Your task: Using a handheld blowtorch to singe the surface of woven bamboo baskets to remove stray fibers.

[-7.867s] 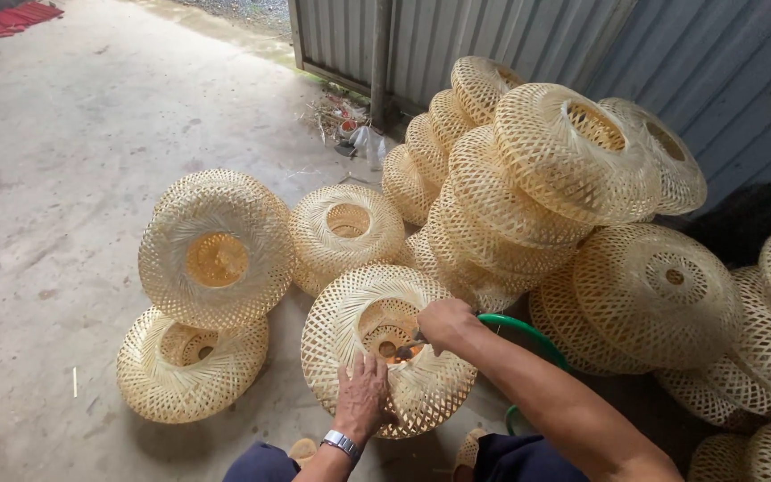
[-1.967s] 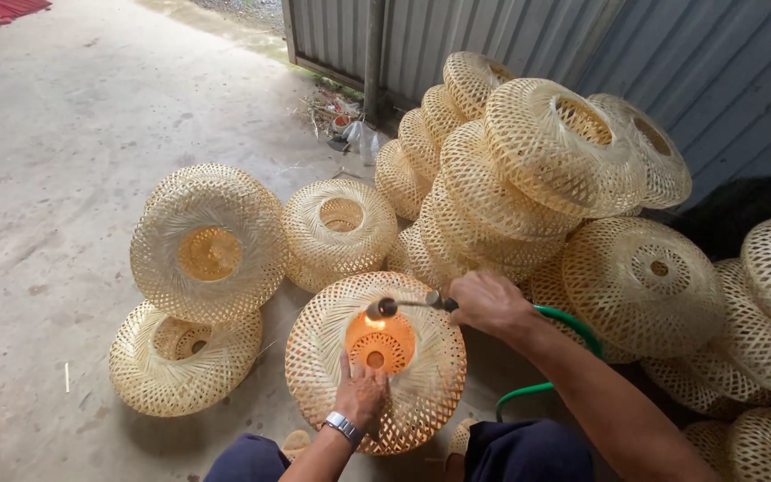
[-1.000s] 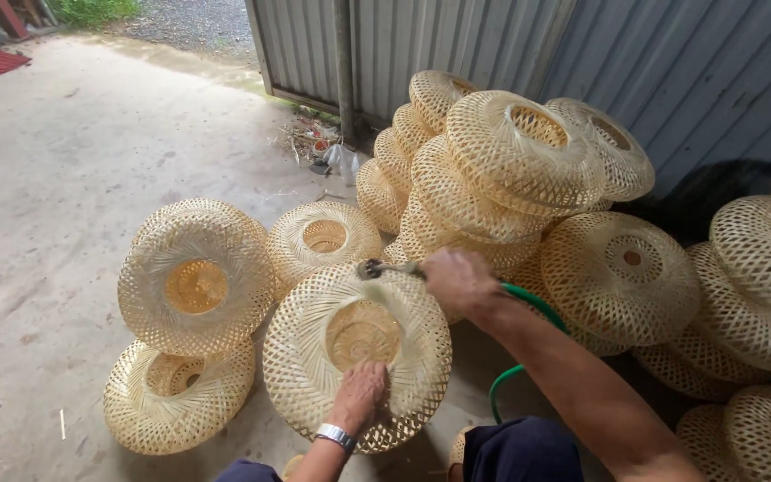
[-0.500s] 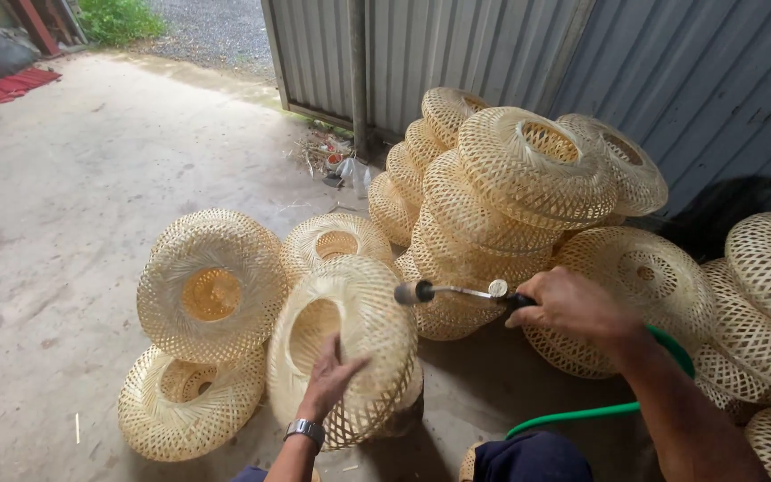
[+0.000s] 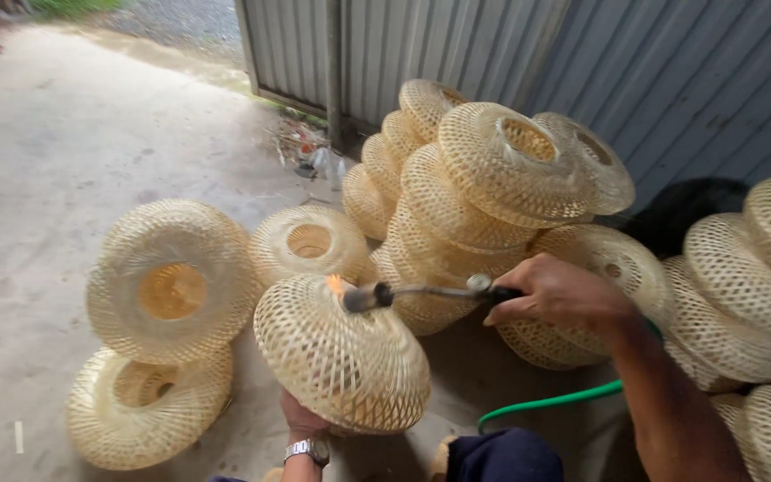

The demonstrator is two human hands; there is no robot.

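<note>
Left hand (image 5: 301, 419) props woven bamboo shade (image 5: 341, 353) from below on the floor, fingers hidden, grip unclear. Right hand (image 5: 564, 295) fingers wrapped round torch (image 5: 421, 292), flame at shade's rim. Shade likely light, springy, scorch-prone; hold underside.

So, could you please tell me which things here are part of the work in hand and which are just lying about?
In use:
left hand
woven shade
right hand
gas torch
green hose

Lying about:
stacked shades
shades on the floor
litter by the wall
</note>
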